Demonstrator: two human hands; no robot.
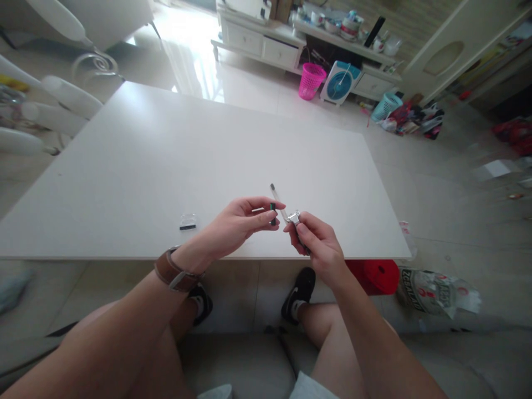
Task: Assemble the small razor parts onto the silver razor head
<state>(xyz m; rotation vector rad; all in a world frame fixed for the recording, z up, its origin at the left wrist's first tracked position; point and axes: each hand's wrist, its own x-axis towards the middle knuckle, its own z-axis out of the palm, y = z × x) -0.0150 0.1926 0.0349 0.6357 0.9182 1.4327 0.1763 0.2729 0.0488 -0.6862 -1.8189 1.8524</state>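
My left hand, with a brown-strapped watch on its wrist, pinches a small black and green piece between thumb and fingers. Close beside it, my right hand is closed around a small object with a silver, metallic head and a dark lower part; its exact kind is unclear. A thin clear stick with a dark tip shows behind the fingertips; whether it rests on the table or is held I cannot tell. Left of my hands, a small clear case with a black strip lies on the table.
Both hands are over the front part of a white table. White chairs stand at its left. Beyond it are a pink basket, a blue and white fan and low cabinets. A red object sits below the right front edge.
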